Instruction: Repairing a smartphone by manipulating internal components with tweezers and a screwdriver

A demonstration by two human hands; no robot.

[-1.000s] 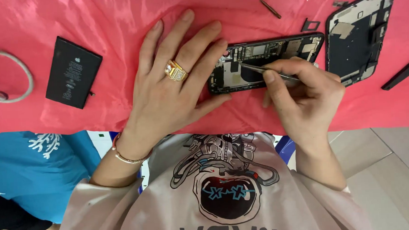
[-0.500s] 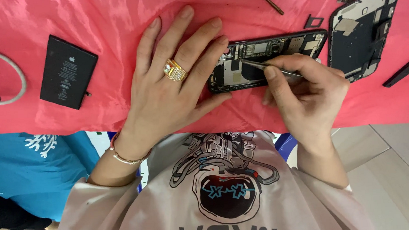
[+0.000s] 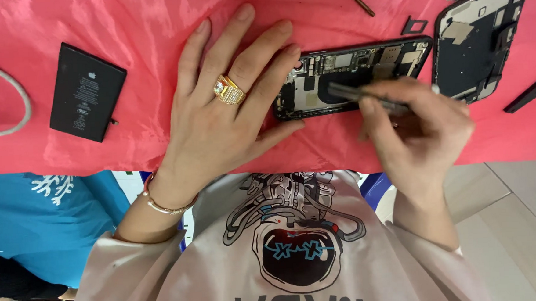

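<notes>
An opened phone body (image 3: 361,66) with bare circuit parts lies on the red cloth (image 3: 126,17). My left hand (image 3: 229,116), wearing a gold ring, lies flat on the cloth with its fingertips pressing the phone's left end. My right hand (image 3: 420,130) pinches a thin grey tool (image 3: 363,96) whose tip points left over the phone's lower middle. The hand is blurred.
A black flat battery (image 3: 86,91) lies at the left, beside a grey cable loop (image 3: 9,109). The removed screen panel (image 3: 479,38) lies at the right, with a small tray frame (image 3: 414,25), a thin bit (image 3: 360,2) and a dark bar (image 3: 531,91) nearby. A blue sleeve (image 3: 39,223) shows lower left.
My right hand has slid right and down with the tool, now blurred. My left hand keeps its place on the phone's end. The view has shifted slightly.
</notes>
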